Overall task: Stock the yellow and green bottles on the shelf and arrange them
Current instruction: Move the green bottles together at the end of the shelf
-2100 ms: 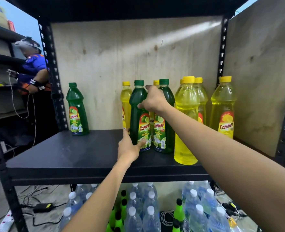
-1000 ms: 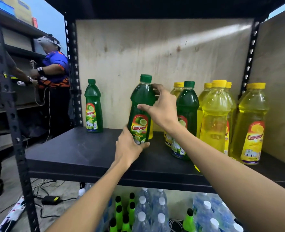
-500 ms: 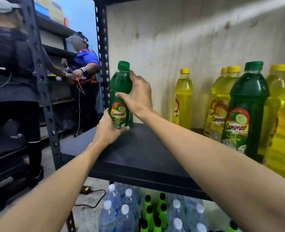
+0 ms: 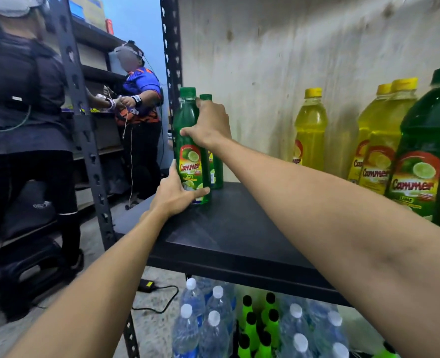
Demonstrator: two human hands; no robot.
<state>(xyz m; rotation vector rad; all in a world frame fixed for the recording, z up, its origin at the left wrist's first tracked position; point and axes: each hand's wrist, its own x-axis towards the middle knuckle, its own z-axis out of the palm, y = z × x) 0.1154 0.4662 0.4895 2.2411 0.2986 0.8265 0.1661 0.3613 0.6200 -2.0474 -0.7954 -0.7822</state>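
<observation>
Two bare arms reach in from the bottom. Under them stand clear water bottles (image 4: 213,329) with round white caps. Next to those are thin bright green bottles (image 4: 252,329) with black caps. A small black charger (image 4: 146,285) with a cord lies on the rough grey floor.

Above them is the shelf (image 4: 239,228), a flat black board, smooth and a bit shiny. On its right side, closest, stands a big green bottle (image 4: 428,156) with a red and yellow label. Two yellow bottles (image 4: 379,151) with yellow caps stand just beside it.

At the left end of the shelf stands the green bottle (image 4: 191,161). It is upright, made of see-through plastic, with a round green cap and a lime on its label. The left hand (image 4: 177,195) holds it low down, thumb up the left side and fingers curled round the bottom. The right hand (image 4: 209,125) grips it near the top, thumb and fingers wrapped round the narrow part. A second green bottle (image 4: 215,169) of the same shape stands just behind it.

One more yellow bottle (image 4: 310,130) stands by the wall (image 4: 265,60), a pale wood board with dark streaks. A black metal post (image 4: 171,47) with holes runs up the left corner. Past it, two people (image 4: 141,81) stand at another rack.
</observation>
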